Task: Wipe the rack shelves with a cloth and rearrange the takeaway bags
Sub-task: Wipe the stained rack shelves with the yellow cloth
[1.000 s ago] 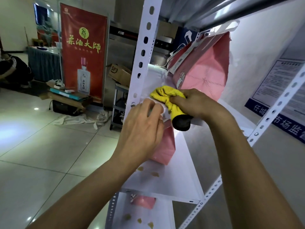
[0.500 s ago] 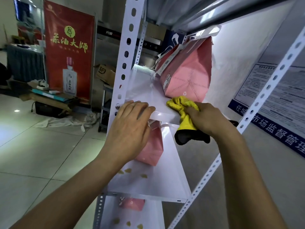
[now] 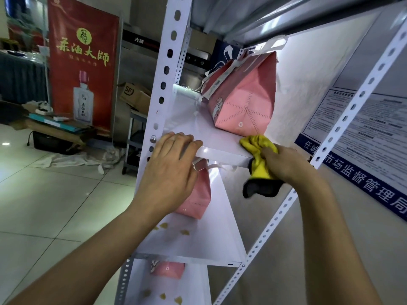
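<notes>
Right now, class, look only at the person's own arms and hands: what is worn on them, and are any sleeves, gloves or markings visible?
Both forearms are bare, with no sleeve in view. The left hand and the right hand wear no gloves. No watch, bracelet or marking is visible. A ring cannot be made out either way.

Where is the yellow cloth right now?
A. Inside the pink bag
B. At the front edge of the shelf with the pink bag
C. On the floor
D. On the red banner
B: the right hand grips the cloth at the shelf edge, just below the bag.
</notes>
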